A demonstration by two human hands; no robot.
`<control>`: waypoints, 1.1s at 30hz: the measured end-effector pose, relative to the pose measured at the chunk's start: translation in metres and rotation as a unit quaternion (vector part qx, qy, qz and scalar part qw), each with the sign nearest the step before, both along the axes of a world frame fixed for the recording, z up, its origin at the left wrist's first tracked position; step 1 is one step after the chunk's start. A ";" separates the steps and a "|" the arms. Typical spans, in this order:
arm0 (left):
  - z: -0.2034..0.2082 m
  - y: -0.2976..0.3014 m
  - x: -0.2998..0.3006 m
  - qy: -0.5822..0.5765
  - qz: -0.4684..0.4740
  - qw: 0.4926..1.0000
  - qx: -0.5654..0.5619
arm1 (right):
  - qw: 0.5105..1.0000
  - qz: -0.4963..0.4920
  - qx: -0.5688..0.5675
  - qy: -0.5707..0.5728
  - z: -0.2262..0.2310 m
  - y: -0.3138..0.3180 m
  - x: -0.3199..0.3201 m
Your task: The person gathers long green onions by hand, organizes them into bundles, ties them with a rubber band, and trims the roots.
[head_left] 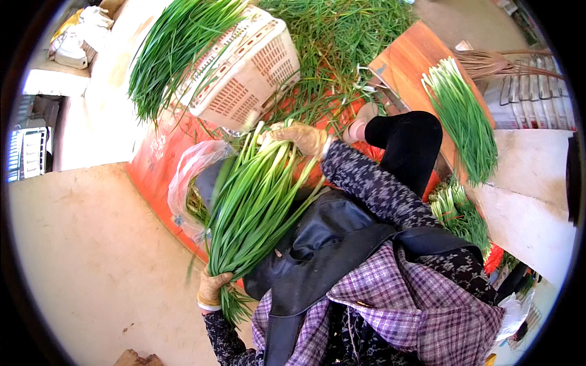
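Note:
A large bunch of garlic chives (256, 207) lies slantwise across my lap, over a black apron (329, 229). Its pale stem ends point away from me and its green leaves hang toward the near left. My left hand (212, 288), in a tan glove, is closed around the leaves near their tips. At the far end, my right hand (303, 138), gloved the same way, grips the pale stems; some of its fingers are hidden among them. A clear plastic bag (194, 177) with plant scraps sits just left of the bunch.
An upturned-looking white plastic crate (259, 76) carries more chives (177, 52) at the far left. Loose green leaves (348, 36) heap beyond it on a red sheet (159, 165). At right, a wooden board (400, 58) bears another bunch (467, 122); smaller bunches (458, 216) lie nearer.

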State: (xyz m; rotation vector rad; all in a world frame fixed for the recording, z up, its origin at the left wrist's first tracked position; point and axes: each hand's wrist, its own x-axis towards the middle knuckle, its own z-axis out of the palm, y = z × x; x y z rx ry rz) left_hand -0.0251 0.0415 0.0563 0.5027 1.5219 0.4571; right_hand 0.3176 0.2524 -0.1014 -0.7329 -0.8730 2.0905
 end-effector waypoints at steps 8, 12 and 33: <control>-0.073 -0.037 -0.025 -0.125 0.037 0.991 -0.040 | 0.995 0.072 0.018 -0.065 0.004 0.021 0.010; -0.074 -0.036 -0.020 -0.158 0.060 0.984 -0.049 | 0.986 -0.103 -0.130 0.016 -0.010 0.043 0.071; -0.078 -0.027 -0.011 -0.143 0.099 0.985 -0.016 | 0.989 -0.123 -0.003 -0.087 0.007 0.034 0.001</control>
